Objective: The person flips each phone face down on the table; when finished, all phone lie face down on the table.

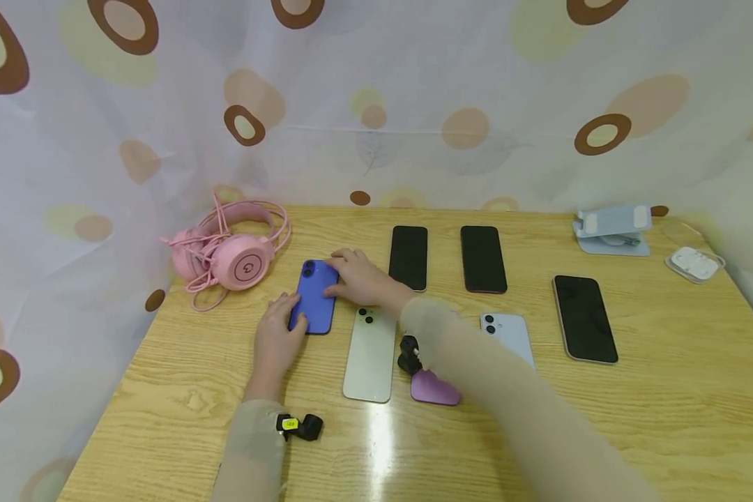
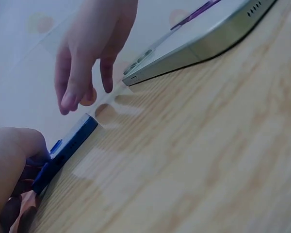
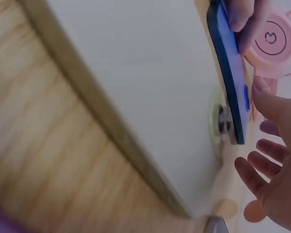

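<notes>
Blue rectangular phone (image 1: 316, 301) looked smooth, softly glossy — pink round-cupped plastic headphones (image 1: 241, 262) looked matt; yellow-brown wood-grained tabletop (image 1: 182, 366) shone — white spotted cloth-like backdrop (image 1: 414, 66) looked creased.

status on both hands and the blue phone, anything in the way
Left hand grips face-down blue phone at left side. Right hand holds nothing, near its right edge. Pale phone near, apparently not blocking.

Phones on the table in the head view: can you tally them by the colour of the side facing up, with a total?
Black phones, screen up: 3
Blue phone: 1
Pale yellow-green phone: 1
Purple phone, partly hidden: 1
Pale blue phone: 1
Total: 7
</notes>
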Demonstrator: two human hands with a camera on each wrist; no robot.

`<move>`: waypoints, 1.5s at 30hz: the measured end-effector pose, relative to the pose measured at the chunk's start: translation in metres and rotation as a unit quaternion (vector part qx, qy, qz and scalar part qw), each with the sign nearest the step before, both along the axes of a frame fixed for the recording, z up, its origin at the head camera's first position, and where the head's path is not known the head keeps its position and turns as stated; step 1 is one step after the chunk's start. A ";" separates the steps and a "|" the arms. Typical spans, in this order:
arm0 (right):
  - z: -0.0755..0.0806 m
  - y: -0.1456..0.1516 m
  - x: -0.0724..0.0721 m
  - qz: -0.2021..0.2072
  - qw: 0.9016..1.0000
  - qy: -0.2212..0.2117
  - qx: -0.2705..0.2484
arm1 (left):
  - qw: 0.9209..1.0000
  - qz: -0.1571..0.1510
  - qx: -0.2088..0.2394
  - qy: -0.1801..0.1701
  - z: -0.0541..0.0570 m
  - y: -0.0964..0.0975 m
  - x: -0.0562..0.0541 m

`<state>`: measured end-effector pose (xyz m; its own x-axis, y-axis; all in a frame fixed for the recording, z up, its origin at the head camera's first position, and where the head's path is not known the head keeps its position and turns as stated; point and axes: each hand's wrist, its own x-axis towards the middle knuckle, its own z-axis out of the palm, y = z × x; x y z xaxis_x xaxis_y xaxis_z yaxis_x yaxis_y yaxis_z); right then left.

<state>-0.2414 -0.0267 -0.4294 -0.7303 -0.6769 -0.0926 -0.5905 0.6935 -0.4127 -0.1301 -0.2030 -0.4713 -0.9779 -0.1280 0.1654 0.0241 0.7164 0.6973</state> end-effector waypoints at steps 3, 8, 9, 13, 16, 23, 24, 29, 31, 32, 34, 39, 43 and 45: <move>0.008 0.013 0.002 0.007 1.000 0.011 -0.013 | 1.000 0.004 0.005 -0.002 -0.001 -0.001 0.000; 0.017 0.040 0.001 0.015 0.998 0.054 0.019 | 1.000 0.010 0.005 -0.002 -0.003 -0.003 -0.001; 0.018 0.046 0.000 0.015 0.998 0.064 0.026 | 1.000 0.011 0.006 -0.001 -0.003 -0.002 -0.001; 0.023 0.073 -0.004 0.013 0.996 0.086 0.034 | 1.000 0.018 0.011 0.008 0.000 0.001 -0.001; 0.026 0.094 -0.006 0.009 0.995 0.091 0.034 | 0.999 0.025 0.019 0.024 0.006 0.009 -0.001; 0.027 0.130 -0.012 -0.025 0.994 0.085 0.058 | 0.996 -0.020 0.065 0.055 0.026 0.046 -0.011; 0.028 0.133 -0.012 -0.030 0.994 0.081 0.061 | 0.995 -0.030 0.076 0.054 0.029 0.053 -0.015; 0.026 0.144 -0.015 -0.050 0.993 0.077 0.078 | 0.986 -0.068 0.147 0.037 0.037 0.090 -0.036; 0.025 0.146 -0.017 -0.055 0.992 0.082 0.080 | 0.981 -0.074 0.177 0.028 0.036 0.105 -0.046; 0.024 0.147 -0.019 -0.058 0.991 0.086 0.080 | 0.979 -0.075 0.191 0.021 0.035 0.112 -0.051; 0.024 0.148 -0.021 -0.063 0.990 0.094 0.079 | 0.976 -0.069 0.208 0.013 0.029 0.124 -0.061; 0.022 0.149 -0.029 -0.072 0.989 0.103 0.076 | 0.973 -0.051 0.224 0.002 0.018 0.143 -0.077; 0.020 0.150 -0.035 -0.078 0.989 0.097 0.074 | 0.978 -0.053 0.203 0.009 0.016 0.146 -0.079; 0.020 0.151 -0.040 -0.079 0.990 0.092 0.077 | 0.980 -0.057 0.192 0.011 0.015 0.148 -0.080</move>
